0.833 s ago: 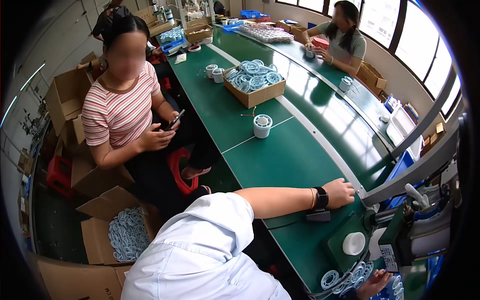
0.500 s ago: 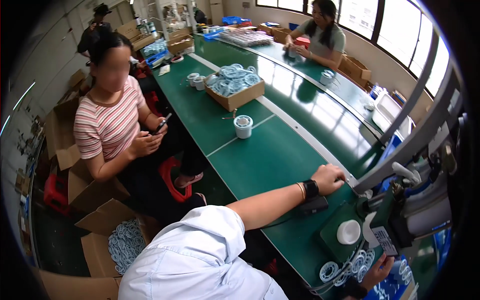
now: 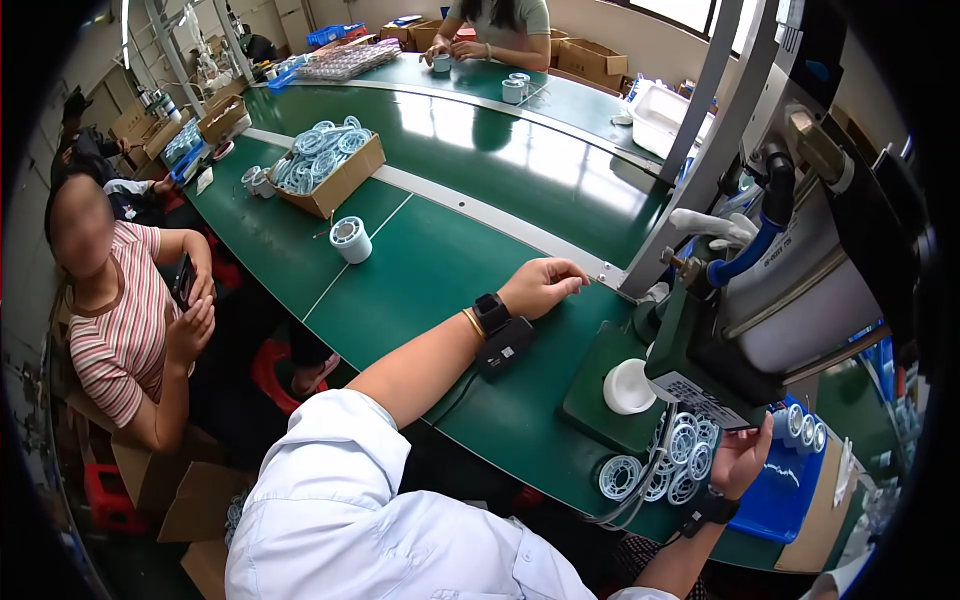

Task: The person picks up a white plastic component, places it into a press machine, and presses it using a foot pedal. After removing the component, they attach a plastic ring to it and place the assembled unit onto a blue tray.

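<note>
My left hand (image 3: 545, 288) rests on the green tabletop beside the base of a metal post, its fingers curled in and nothing visible in them. A black band and a small black device (image 3: 505, 345) are at that wrist. My right hand (image 3: 742, 458) is at the lower edge of a bench press (image 3: 715, 385), palm showing and fingers raised, partly hidden by the press. Below the press head, a white round cup-like fixture (image 3: 629, 386) sits on a green base plate (image 3: 585, 400). Several light-blue plastic rings (image 3: 685, 445) lie beside my right hand, with cables over them.
A blue tray (image 3: 775, 490) with white-blue cylinders is at the right. Farther off stand a blue-white cylindrical part (image 3: 351, 240) and a cardboard box (image 3: 350, 180) heaped with light-blue rings. A seated person in stripes (image 3: 120, 320) holds a phone; another person works across the table.
The view has swung right and down, bringing more of the press and blue tray into sight. My left hand stays near the post base, and my right hand stays at the press.
</note>
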A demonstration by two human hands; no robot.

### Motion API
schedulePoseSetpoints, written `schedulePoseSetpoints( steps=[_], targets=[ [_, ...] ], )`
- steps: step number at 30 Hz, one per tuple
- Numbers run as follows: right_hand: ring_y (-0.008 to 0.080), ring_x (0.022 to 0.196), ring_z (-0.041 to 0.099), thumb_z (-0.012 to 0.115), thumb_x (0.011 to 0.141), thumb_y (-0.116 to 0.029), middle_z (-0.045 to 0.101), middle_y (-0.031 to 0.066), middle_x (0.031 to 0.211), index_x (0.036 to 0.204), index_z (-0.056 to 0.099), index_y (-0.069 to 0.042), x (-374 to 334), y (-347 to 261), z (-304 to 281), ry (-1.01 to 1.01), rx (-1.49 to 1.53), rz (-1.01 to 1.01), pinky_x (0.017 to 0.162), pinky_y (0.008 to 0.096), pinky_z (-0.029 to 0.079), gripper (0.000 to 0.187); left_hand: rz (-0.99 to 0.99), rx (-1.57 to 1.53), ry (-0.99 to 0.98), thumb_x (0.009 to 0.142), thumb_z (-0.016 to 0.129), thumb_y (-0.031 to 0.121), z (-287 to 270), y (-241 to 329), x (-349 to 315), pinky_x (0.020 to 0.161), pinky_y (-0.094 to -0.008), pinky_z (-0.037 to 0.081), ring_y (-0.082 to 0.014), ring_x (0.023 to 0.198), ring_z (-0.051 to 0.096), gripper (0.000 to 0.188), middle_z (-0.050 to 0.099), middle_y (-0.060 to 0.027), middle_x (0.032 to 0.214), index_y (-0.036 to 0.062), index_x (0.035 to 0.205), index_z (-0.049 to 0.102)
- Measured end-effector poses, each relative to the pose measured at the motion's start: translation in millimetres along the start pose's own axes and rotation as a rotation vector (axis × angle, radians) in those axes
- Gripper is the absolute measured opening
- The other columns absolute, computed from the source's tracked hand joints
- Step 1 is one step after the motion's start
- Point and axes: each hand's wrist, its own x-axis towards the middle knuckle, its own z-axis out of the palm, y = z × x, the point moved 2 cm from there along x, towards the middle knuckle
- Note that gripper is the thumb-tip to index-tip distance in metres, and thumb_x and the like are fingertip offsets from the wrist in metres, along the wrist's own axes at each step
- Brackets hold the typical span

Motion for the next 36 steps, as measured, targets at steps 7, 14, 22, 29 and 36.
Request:
schedulePoseSetpoints(
  steps=[7,14,22,29,36],
  targets=[
    [0.0031,0.059,0.045,0.053,0.093,-0.023,0.056,-0.0058,0.071,0.095,0.063,-0.011,-2,-6,6,-0.008,0.022,-0.028,0.062,0.0191,0.040,0.016,0.034,0.074,-0.023,0.088,0.055,0.011,4,2,-3,0.073,-0.0231,0.046,-0.0080,0.078,0.056,0.015,0.063,-0.0018,0.086,0.0033,0.098,0.064],
    [0.0069,0.058,0.037,0.047,0.096,-0.017,0.038,-0.0021,0.067,0.088,0.052,-0.005,-5,-5,22,0.162,0.141,-0.027,0.055,0.0206,0.034,0.016,0.075,0.167,-0.001,0.086,0.058,0.010,1,5,-2,0.068,-0.0248,0.048,-0.0118,0.071,0.060,0.014,0.066,-0.0069,0.082,0.0017,0.094,0.065],
    [0.0052,0.057,0.041,0.050,0.094,-0.020,0.045,-0.0040,0.066,0.091,0.058,-0.007,-4,-4,14,0.100,0.101,-0.027,0.056,0.0180,0.037,0.015,0.057,0.175,-0.046,0.088,0.056,0.011,4,7,-2,0.070,-0.0231,0.046,-0.0081,0.074,0.055,0.015,0.063,-0.0019,0.083,0.0023,0.097,0.064],
    [0.0073,0.056,0.038,0.050,0.094,-0.018,0.041,-0.0031,0.065,0.091,0.055,-0.007,2,-3,16,0.075,0.198,-0.029,0.056,0.0224,0.034,0.013,0.071,0.129,-0.015,0.088,0.057,0.012,1,4,-2,0.069,-0.0229,0.046,-0.0093,0.075,0.057,0.016,0.064,-0.0042,0.082,0.0018,0.097,0.064],
    [0.0083,0.058,0.043,0.051,0.092,-0.018,0.045,-0.0034,0.066,0.089,0.056,-0.007,1,-8,3,0.172,0.074,-0.044,0.058,0.0240,0.036,0.012,-0.010,-0.143,-0.032,0.088,0.056,0.011,5,-11,0,0.072,-0.0218,0.045,-0.0070,0.078,0.055,0.018,0.063,-0.0004,0.085,-0.0003,0.100,0.062]
  ],
)
